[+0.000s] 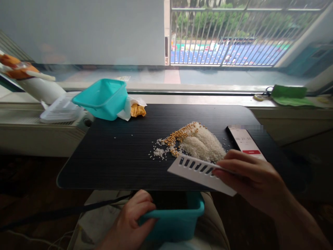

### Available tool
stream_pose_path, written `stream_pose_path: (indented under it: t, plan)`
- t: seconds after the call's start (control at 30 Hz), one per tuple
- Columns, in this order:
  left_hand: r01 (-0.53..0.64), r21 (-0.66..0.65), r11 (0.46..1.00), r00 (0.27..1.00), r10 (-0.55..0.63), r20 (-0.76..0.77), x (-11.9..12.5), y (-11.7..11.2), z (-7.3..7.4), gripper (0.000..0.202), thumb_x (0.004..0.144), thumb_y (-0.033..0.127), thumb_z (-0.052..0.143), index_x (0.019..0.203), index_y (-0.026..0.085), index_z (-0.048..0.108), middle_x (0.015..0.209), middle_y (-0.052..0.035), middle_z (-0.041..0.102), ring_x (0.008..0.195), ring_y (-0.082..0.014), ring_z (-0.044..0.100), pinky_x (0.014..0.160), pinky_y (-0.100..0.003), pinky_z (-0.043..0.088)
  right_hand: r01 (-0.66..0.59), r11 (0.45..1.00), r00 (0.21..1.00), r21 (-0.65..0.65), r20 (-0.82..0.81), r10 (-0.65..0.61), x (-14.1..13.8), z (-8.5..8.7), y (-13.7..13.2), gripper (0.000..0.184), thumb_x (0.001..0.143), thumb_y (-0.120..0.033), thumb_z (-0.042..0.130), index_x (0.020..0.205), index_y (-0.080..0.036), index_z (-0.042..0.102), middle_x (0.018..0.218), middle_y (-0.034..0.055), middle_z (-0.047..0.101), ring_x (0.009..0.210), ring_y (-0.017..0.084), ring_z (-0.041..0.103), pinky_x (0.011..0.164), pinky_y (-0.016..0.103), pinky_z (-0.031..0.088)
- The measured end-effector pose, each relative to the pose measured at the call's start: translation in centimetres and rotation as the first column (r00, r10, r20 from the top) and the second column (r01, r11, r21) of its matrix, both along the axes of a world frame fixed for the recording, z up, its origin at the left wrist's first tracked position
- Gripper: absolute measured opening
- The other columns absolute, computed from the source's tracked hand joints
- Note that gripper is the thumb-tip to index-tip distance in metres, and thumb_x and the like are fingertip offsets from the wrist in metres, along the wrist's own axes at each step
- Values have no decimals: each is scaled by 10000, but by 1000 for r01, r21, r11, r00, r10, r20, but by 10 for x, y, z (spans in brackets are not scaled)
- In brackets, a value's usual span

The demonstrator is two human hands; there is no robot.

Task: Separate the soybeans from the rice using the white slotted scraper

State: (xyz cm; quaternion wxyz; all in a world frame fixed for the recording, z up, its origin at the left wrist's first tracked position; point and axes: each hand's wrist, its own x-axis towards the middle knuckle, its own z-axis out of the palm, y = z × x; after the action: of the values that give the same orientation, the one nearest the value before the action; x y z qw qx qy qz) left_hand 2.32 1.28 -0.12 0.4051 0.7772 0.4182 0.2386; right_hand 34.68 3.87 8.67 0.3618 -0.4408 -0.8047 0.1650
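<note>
My right hand (249,177) pinches a white slotted plastic strip (199,172) by its right end, tilted over the front of the dark table. Just behind the strip lies a pile of white rice (201,142), with yellow soybeans (179,135) mixed along its left side. A few loose grains (159,152) are scattered left of the pile. Below the table's front edge, my left hand (132,217) grips the left rim of a teal plastic bin (177,222) held at my lap. The bin's inside is dark, so its contents cannot be made out.
A second teal bin (104,99) stands at the table's back left beside crumpled white and orange wrapping (137,109). A phone (246,142) showing a timer lies right of the pile. A clear lid (62,109) and a green cloth (290,95) rest by the window.
</note>
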Motion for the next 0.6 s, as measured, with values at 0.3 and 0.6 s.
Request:
stream_pose_path:
  t: [0.3,0.6]
  plan:
    - [16,1,1000,1000,-16,-19,0,0,2,195,879,94,551,765,186,680,799,-35,629,798,-177,646,708,-240,508,240,968,970,76,22,-242,18,-16,21,53,899,-165,697,877,-210,679,751,-9,570,582,94,510,479,221,392]
    - [22,-22,1000,1000,-22,-12,-1,-1,-1,199,890,100,547,766,183,679,805,-34,625,803,-175,637,712,-241,500,206,978,978,42,9,-207,18,-13,11,120,896,-131,702,920,-241,662,798,-21,579,621,79,548,502,178,424]
